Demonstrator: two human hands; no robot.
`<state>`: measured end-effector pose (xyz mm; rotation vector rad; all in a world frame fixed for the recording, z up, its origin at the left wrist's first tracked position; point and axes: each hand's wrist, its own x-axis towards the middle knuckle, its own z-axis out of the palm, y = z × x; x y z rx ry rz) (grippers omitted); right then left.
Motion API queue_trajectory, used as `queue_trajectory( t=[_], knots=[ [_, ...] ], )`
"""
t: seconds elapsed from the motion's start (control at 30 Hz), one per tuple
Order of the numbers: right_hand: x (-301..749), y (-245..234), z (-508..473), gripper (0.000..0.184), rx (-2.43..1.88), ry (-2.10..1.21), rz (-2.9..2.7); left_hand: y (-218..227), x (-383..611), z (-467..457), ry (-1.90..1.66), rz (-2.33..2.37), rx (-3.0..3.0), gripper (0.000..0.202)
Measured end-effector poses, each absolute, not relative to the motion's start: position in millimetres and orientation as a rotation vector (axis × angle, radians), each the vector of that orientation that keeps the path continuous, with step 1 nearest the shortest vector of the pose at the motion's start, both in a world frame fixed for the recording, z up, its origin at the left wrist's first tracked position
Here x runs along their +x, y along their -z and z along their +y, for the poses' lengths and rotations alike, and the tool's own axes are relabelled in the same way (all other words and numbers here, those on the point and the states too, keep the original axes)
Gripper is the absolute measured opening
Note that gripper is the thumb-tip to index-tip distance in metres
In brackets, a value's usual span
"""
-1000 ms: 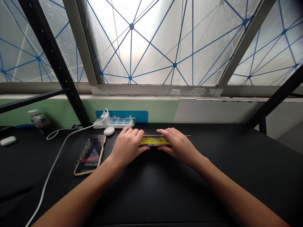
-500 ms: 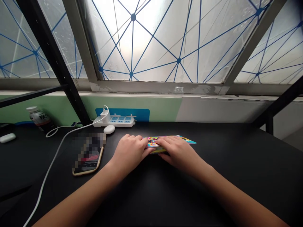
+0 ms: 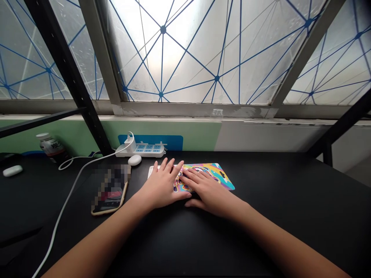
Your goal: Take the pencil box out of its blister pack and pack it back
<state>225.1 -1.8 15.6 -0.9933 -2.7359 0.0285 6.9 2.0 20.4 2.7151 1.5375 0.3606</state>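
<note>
A flat, brightly printed booklet or card (image 3: pixel 223 178), yellow, pink and blue, lies on the black table beneath both hands. My left hand (image 3: pixel 164 185) is over its left part, fingers spread and pointing away from me. Against the middle of the printed face rest the fingers of my right hand (image 3: pixel 209 192), stretched out flat with the thumb apart. Both thumbs are by the near edge. A pale corner shows beyond my left fingers. The hands cover much of the print, so its exact kind is unclear.
Left of the hands lies a phone (image 3: pixel 111 191) with a blurred screen. Behind it are a small white case (image 3: pixel 135 160) and a white power strip (image 3: pixel 149 150) with a plugged-in charger. A white cable (image 3: pixel 69 193) runs along the left. A bottle (image 3: pixel 53 148) stands further left.
The printed item was tilted up, gripped in both hands at its near edge; now it lies flat. My fingers have opened out and spread over it. The view has shifted slightly.
</note>
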Motion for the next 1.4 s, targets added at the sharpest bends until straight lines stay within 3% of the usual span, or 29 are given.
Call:
queue_trajectory(
  t=[0.47, 0.9, 1.03, 1.27, 1.4],
  knots=[
    [231, -22, 1, 0.088, -1.087, -0.216, -2.834, -18, 0, 8, -0.287, 1.494, 2.542, 0.107],
    [342, -17, 8, 0.066, -1.35, -0.335, -2.735, -8, -3, 15, -0.248, 1.478, 2.572, 0.107],
    [329, -27, 3, 0.063, -1.453, -0.186, -2.706, -13, -3, 11, -0.27, 1.47, 2.634, 0.101],
    [241, -15, 2, 0.079, -1.146, -0.001, -2.76, -21, 7, 4, -0.395, 1.401, 2.706, 0.083],
    [206, 2, 15, 0.09, -1.027, 0.111, -2.739, -12, 9, 9, -0.317, 1.452, 2.637, 0.083]
  ],
)
